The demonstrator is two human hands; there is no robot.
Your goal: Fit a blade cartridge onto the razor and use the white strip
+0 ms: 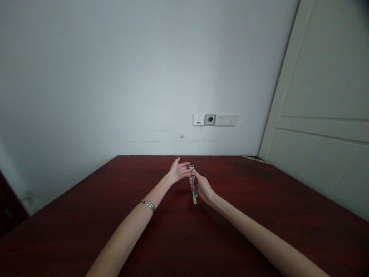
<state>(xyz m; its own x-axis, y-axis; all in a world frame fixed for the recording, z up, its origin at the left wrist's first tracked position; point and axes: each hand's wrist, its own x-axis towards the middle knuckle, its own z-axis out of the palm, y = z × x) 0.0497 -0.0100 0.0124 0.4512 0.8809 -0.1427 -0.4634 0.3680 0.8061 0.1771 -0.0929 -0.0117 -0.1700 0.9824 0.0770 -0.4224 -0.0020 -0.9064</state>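
Observation:
My right hand (204, 189) is closed around the handle of a razor (194, 182), which has a dark and silver body and its head pointing up and away. Below the razor, a pale flat handle (194, 199) with a small hole at its end sticks out. Its other end is hidden, and I cannot tell whether my right hand grips it too. My left hand (178, 171) is open, palm turned up and toward the right. Its fingertips lie close behind the razor's head; whether they touch it I cannot tell.
Both arms reach over a dark red wooden table (109, 200) that meets a pale wall (138, 77). Wall sockets (226, 120) sit above the table's far edge. A white panelled door (323, 127) stands at the right. A thin pale strip (256, 159) lies at the far right corner.

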